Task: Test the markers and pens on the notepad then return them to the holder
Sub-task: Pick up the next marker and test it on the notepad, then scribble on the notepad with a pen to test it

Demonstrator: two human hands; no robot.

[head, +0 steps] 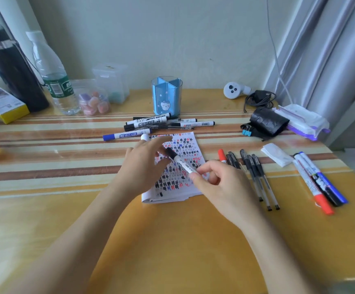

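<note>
A white marker with a black cap [180,163] hovers over the scribble-covered notepad [186,143]. My right hand [221,183] pinches the marker's rear end between thumb and fingertips. My left hand [144,164] is spread beside the capped tip, its fingers and thumb either side of the cap; I cannot tell if they touch it. The blue pen holder [167,98] stands behind the notepad with nothing visible in it. A pile of markers and pens [163,123] lies in front of it, and a blue-capped marker [125,135] lies to their left.
Right of the notepad lie a red-capped pen [222,154], several black gel pens [257,177] and three markers [318,185]. A water bottle [55,81], a black flask [13,75] and candy jars [94,102] line the back left. A black pouch [267,122] and tissues [303,119] sit back right.
</note>
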